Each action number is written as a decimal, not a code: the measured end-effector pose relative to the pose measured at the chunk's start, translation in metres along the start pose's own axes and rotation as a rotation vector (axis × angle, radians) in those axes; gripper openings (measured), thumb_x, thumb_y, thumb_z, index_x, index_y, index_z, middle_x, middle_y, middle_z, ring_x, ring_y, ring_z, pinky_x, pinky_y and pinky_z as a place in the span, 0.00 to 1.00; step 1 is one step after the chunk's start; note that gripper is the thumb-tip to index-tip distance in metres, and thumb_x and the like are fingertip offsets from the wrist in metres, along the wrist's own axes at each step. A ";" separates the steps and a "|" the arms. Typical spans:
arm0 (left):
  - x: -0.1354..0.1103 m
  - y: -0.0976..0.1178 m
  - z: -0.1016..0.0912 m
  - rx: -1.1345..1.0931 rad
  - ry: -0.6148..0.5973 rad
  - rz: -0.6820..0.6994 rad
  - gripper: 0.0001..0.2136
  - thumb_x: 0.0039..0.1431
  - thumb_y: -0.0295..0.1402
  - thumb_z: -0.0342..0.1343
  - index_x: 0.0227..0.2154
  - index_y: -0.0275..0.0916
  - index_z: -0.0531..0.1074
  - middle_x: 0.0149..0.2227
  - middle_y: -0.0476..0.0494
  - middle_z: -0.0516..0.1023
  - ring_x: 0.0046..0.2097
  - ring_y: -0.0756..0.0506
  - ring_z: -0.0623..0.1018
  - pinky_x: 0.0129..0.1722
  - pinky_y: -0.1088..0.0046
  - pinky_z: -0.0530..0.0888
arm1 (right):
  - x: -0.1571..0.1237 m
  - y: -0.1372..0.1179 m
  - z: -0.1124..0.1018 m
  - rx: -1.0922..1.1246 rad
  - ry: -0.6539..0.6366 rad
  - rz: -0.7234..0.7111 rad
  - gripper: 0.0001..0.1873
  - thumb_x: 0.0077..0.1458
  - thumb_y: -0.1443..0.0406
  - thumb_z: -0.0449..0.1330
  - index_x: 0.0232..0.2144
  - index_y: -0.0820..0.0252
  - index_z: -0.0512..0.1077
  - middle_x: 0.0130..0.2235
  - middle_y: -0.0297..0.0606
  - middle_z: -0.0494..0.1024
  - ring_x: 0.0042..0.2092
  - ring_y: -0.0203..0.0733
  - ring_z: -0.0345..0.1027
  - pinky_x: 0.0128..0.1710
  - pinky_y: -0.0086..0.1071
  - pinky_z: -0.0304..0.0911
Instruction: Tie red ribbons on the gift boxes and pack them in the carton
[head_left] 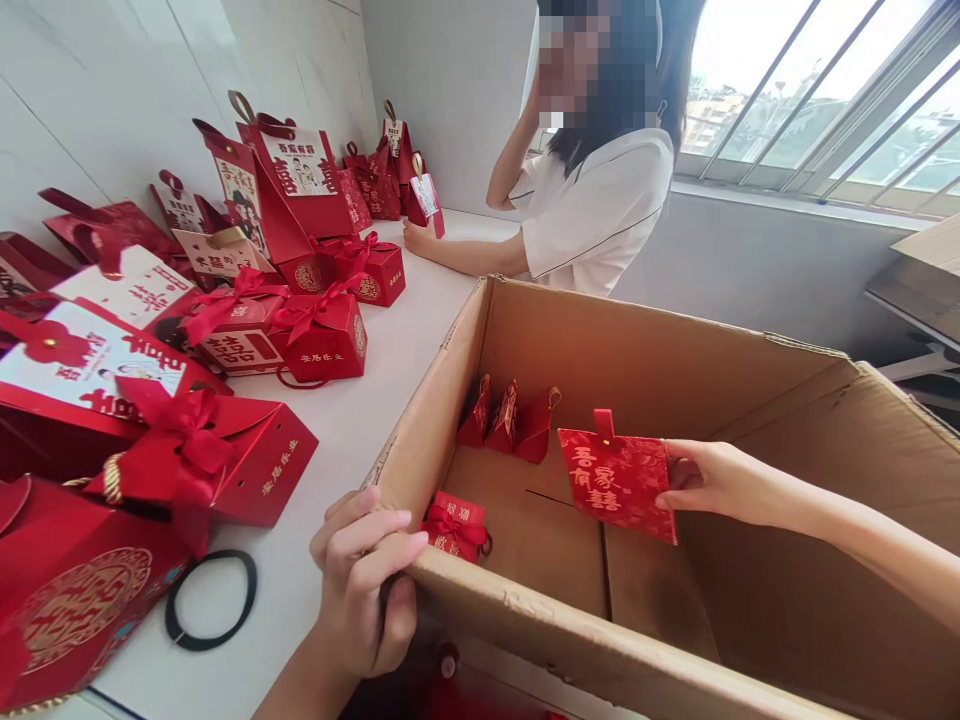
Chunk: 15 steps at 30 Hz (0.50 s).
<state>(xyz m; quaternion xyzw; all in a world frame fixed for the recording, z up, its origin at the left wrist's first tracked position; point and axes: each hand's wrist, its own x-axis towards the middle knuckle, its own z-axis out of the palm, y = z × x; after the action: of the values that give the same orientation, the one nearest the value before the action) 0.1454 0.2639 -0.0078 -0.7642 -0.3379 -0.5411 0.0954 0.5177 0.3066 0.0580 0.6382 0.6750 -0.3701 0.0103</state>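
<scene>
My right hand [709, 480] pinches the edge of a flat red gift pouch [616, 480] with gold characters, held inside a large open cardboard box [540, 600]. My left hand [367, 590] is curled over the box's near left rim, gripping it. On the box floor lie a small red ribboned box [456, 525] near my left hand and three small red pouches [508, 417] against the far wall.
A white counter [375, 370] on the left carries several red gift boxes [322, 335] and bags [296, 175] with ribbons. A black hair tie [210, 600] lies near its front edge. Another person in a white shirt [592, 210] leans at the far end, a hand on a small bag [425, 200]. Barred windows are at the right.
</scene>
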 end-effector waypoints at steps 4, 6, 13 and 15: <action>-0.003 0.000 0.000 0.003 -0.010 -0.012 0.15 0.47 0.20 0.45 0.39 0.37 0.65 0.38 0.41 0.66 0.52 0.40 0.63 0.49 0.60 0.64 | 0.001 -0.010 0.008 0.223 -0.083 -0.118 0.25 0.46 0.55 0.60 0.47 0.59 0.66 0.43 0.39 0.77 0.42 0.46 0.72 0.43 0.34 0.67; -0.003 0.001 0.000 0.007 -0.009 -0.013 0.15 0.47 0.21 0.45 0.40 0.37 0.65 0.38 0.41 0.66 0.51 0.40 0.63 0.49 0.60 0.64 | 0.003 -0.006 0.006 0.181 -0.049 -0.081 0.24 0.45 0.53 0.61 0.44 0.57 0.68 0.41 0.37 0.77 0.41 0.46 0.72 0.42 0.35 0.68; -0.003 0.001 0.004 0.013 0.023 -0.027 0.15 0.49 0.23 0.44 0.41 0.40 0.64 0.38 0.42 0.67 0.51 0.40 0.63 0.48 0.59 0.65 | 0.033 0.036 -0.017 0.131 0.238 0.220 0.24 0.42 0.48 0.61 0.34 0.60 0.73 0.30 0.39 0.78 0.31 0.44 0.72 0.33 0.33 0.69; -0.004 0.001 0.004 0.013 0.016 -0.024 0.15 0.49 0.23 0.45 0.41 0.39 0.65 0.38 0.41 0.66 0.52 0.40 0.63 0.48 0.59 0.64 | 0.053 0.047 -0.008 0.307 0.269 0.257 0.22 0.42 0.51 0.63 0.33 0.63 0.72 0.30 0.42 0.78 0.31 0.43 0.73 0.34 0.32 0.70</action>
<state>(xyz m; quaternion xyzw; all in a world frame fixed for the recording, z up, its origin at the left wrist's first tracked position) 0.1477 0.2637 -0.0126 -0.7551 -0.3499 -0.5460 0.0964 0.5521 0.3518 0.0154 0.7564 0.5195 -0.3758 -0.1297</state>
